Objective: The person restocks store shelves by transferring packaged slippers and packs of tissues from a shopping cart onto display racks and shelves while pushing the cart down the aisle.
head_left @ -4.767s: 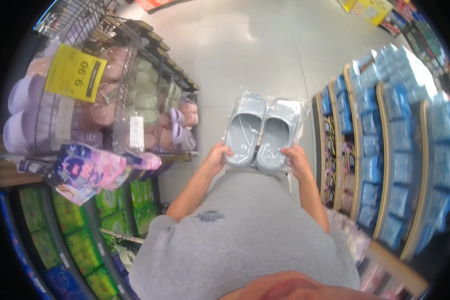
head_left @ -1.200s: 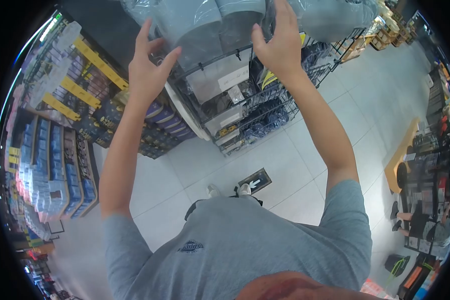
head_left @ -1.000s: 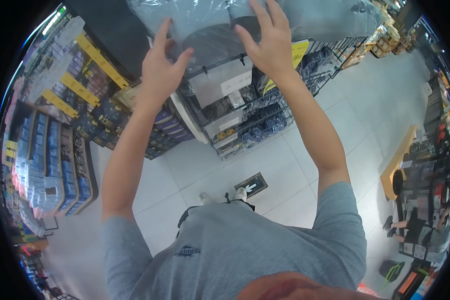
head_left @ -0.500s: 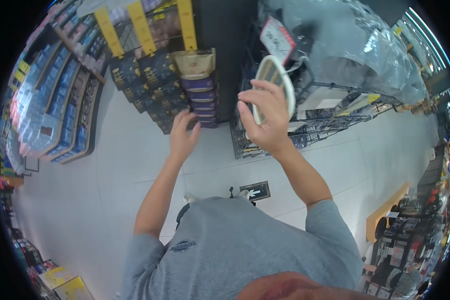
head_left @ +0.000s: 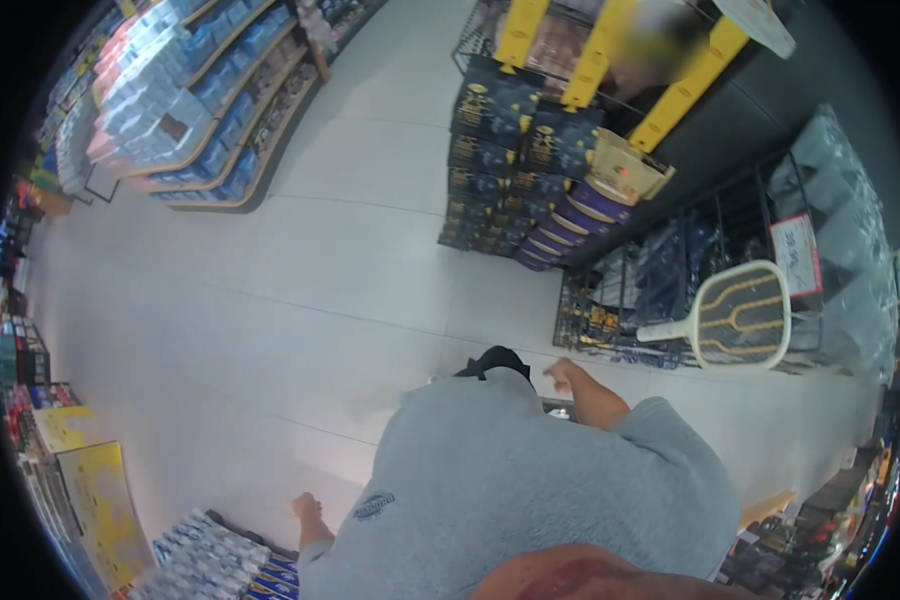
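A white electric fly swatter (head_left: 745,318) with a grey and yellow striped face rests at the wire rack (head_left: 625,285), its handle pointing left. My right hand (head_left: 564,377) is low in front of my body, left of the swatter and apart from it. Its fingers are loosely bent and partly apart, with nothing visible in them. Down at my left side, my left hand (head_left: 308,505) has its fingers curled in, and I see nothing held there. Behind the swatter hangs a red-edged price card (head_left: 796,255).
Stacked black packs (head_left: 490,150) and purple-and-gold bags (head_left: 610,185) stand left of the rack. Curved shelves (head_left: 220,130) with blue packs are at upper left. Wrapped goods (head_left: 210,555) and a yellow panel (head_left: 100,500) lie at lower left. Pale tiled floor (head_left: 300,270) runs between them.
My right hand has let go of the swatter, which now stays at the rack. Both hands have dropped toward my sides. The view has turned left, so the shelves and rack appear farther right.
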The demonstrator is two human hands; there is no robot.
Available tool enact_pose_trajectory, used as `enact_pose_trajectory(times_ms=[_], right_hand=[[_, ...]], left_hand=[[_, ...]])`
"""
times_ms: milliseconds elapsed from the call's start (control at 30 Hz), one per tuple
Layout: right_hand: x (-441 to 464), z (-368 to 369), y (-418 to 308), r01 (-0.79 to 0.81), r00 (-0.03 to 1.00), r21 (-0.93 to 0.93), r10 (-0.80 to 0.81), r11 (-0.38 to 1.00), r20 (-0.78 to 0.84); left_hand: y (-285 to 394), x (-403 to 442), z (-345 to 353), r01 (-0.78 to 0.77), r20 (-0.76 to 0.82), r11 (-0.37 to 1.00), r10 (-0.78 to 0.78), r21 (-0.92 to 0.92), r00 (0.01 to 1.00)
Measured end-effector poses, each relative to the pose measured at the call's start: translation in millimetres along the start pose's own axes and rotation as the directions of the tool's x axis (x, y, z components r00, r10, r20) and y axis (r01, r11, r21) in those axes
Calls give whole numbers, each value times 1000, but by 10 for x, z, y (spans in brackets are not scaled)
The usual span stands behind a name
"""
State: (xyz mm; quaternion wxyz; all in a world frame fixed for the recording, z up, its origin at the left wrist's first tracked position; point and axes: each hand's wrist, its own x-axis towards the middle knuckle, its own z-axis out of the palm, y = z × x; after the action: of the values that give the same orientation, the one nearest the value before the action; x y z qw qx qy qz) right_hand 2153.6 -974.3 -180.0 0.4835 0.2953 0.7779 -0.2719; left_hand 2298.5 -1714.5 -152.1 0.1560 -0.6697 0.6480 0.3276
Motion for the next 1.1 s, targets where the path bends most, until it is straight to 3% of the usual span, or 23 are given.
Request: enact_pose_trajectory(times_ms=[33,67,100,133,200,267,367,400,467,533,600,633,667,700,767,800,867,967,1067,1100], right_hand=[[-522,-24,-266,-232,970,73,226,970,90],[-246,109,-147,-165,982,71,158,984,103],[-148,175,-188,-162,985,238,141,958,103],[-143,134,-304,-175,982,222,154,959,110],[-65,-11,-621,-134,991,346,116,929,74],[179,-188,-1079,-126,991,277,108,953,81],[954,-498,-1959,-50,995,-103,58,993,79],[1332,-609,-2285,134,988,-263,-108,955,112],[2015,-844,-3086,492,862,-495,-482,716,161],[2158,-1215,-4119,657,677,-512,-732,553,78],[1885,-1588,-5240,726,538,-442,-836,527,-112],[1826,-1766,-5794,712,653,-227,-746,664,-133],[1701,-1935,-6266,752,613,-163,-768,639,-184],[1856,-2062,-6670,781,510,-300,-836,549,-203],[1626,-2465,-7389,778,519,-288,-830,558,-204],[1484,-2615,-7590,768,531,-285,-819,573,-215],[1353,-2957,-7985,826,530,-45,-800,562,-281],[1597,-3248,-8112,840,535,95,-790,533,-299],[2449,-3352,-7698,799,557,-37,-762,600,-330],[2754,-3424,-7471,698,654,-176,-718,694,-237]], left_hand=[[-4,59,101,9,80,997,-3,-72,997],[62,58,248,26,181,997,-12,-76,983],[187,26,452,59,298,995,-31,-84,954],[341,33,690,14,443,998,12,-56,897],[921,-211,1199,-147,526,989,110,28,843],[1696,-508,1604,-312,607,950,240,15,758],[2962,-794,1992,-462,654,881,410,-104,636],[3380,-805,2009,-464,644,878,421,-113,639],[4173,-779,1979,-634,632,749,590,-194,503],[4832,-546,1858,-574,559,789,585,-222,588],[5463,-338,1615,-507,483,853,498,-123,720],[5776,-201,1495,-505,449,858,490,-95,747],[6039,-75,1415,-497,415,865,479,-73,773],[6286,1,1367,-495,348,861,503,-121,791],[6691,40,1342,-467,241,842,529,-271,814],[6802,87,1423,-469,257,843,530,-264,808],[6987,278,1590,-336,347,841,493,-424,798],[7110,137,1969,-297,495,920,388,-254,778],[7461,77,2334,-446,641,894,317,45,700],[7683,95,2434,-534,665,838,336,112,667]])
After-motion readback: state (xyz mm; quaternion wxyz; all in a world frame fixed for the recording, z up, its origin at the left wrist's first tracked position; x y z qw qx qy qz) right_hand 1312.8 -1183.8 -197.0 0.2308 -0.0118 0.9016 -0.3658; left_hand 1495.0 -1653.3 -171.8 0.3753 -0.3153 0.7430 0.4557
